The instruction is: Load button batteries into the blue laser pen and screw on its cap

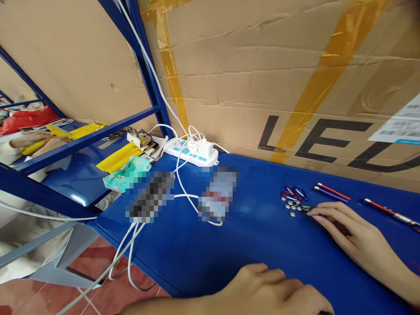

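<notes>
My right hand [357,236] reaches in from the right, with thumb and fingertips pinched together at the edge of a small silver button cell [306,208] on the blue table. Several more round button cells [292,214] lie loose just left of those fingertips. Behind them are a red carabiner clip [288,191] and a blue carabiner clip [299,192]. My left hand [272,291] rests low in the view, its fingers curled under. Whatever it holds, if anything, is hidden below the knuckles.
Slim metal pen-like tubes, a red one [334,191] and a red-silver one [390,211], lie at the right. A white power strip [190,151] with cables stands at the back. A blurred phone [218,194] and a green packet [127,174] lie left. Another person's hand [33,139] is beyond the blue frame.
</notes>
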The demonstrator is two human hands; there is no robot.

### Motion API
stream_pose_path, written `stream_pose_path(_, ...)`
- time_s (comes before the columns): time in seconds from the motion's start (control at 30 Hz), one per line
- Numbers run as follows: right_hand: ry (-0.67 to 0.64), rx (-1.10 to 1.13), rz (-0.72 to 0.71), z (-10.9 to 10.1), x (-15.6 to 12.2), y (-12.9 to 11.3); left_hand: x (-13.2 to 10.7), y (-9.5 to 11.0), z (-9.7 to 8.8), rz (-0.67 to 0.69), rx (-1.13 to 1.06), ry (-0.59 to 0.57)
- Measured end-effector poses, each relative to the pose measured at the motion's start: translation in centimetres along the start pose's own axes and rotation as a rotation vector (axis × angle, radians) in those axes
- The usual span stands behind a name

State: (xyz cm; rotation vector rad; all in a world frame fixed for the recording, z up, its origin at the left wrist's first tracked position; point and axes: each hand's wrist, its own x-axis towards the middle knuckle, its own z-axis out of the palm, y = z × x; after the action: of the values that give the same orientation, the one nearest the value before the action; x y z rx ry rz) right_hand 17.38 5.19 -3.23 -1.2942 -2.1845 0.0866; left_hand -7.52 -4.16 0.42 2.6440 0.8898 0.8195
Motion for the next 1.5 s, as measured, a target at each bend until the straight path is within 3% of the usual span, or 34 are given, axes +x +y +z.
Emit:
stream_pose_path(0.1,0.040,0.129,0.023,-0.6,0.5,-1.2,1.4,-0.1,-1.2,-0.022,-0.013,-0.037)
stream_pose_path(0.17,0.042,0.223,0.098,-1.1,0.8,-2.0,2.3,-0.1,-1.8,-0.114,-0.148,-0.153)
stream_pose_path(0.23,0.055,0.317,0.177,-1.9,1.0,-2.8,3.2,-0.3,-2.1,-0.221,-0.247,-0.196)
stream_pose_path(0.4,0.057,0.588,0.285,-4.0,1.8,-4.8,5.1,-1.5,-1.0,-0.384,-0.329,-0.199)
stream_pose_path(0.53,0.077,0.709,0.227,-5.2,2.1,-5.6,6.6,-2.2,0.5,-0.352,-0.376,-0.135)
stream_pose_path(0.7,0.015,0.692,0.204,-5.7,1.7,-5.3,7.6,-2.5,1.8,-0.292,-0.472,-0.042)
stream_pose_path(1.1,-0.102,0.665,0.057,-4.8,1.5,-4.7,6.2,-3.0,2.1,-0.247,-0.476,-0.055)
stream_pose_path(1.5,-0.361,0.759,0.341,-5.1,2.0,-4.5,5.5,-3.1,2.4,-0.178,-0.475,0.009)
